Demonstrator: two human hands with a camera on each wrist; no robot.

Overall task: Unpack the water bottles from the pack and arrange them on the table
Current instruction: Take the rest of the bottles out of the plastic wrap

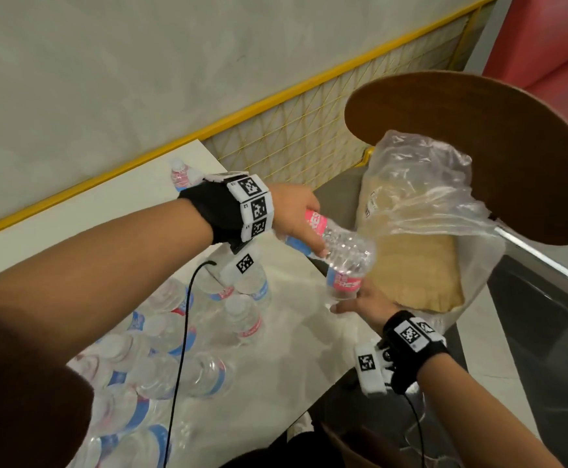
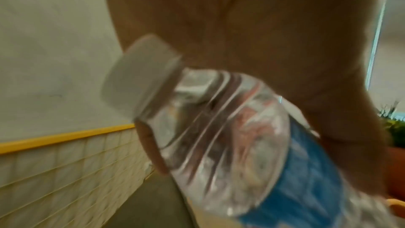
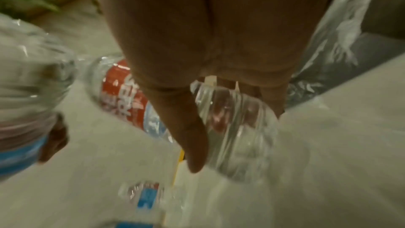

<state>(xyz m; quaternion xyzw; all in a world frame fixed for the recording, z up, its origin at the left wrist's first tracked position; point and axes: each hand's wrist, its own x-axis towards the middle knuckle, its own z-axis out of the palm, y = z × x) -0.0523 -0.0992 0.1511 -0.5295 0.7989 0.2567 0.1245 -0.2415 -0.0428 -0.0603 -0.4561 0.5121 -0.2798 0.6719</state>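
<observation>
My left hand (image 1: pixel 304 228) grips a clear water bottle (image 1: pixel 338 239) with a pink and blue label, tilted with its base toward the right. The left wrist view shows its white cap (image 2: pixel 140 75) and blue label close up, with one finger (image 2: pixel 153 152) curled under the neck. Just below, my right hand (image 1: pixel 353 304) holds a second bottle (image 1: pixel 345 282) by its lower end; my thumb (image 3: pixel 190 138) lies across it. Both bottles hang over the table's right edge, their clear ends touching. The opened clear plastic pack wrap (image 1: pixel 427 190) billows right behind them.
Several bottles stand and lie on the white table (image 1: pixel 134 204), with one more (image 1: pixel 181 173) at the far edge. The wrap sits on a tan cushion (image 1: pixel 421 265) under a round wooden top (image 1: pixel 478 146). A yellow mesh rail (image 1: pixel 292 130) runs behind.
</observation>
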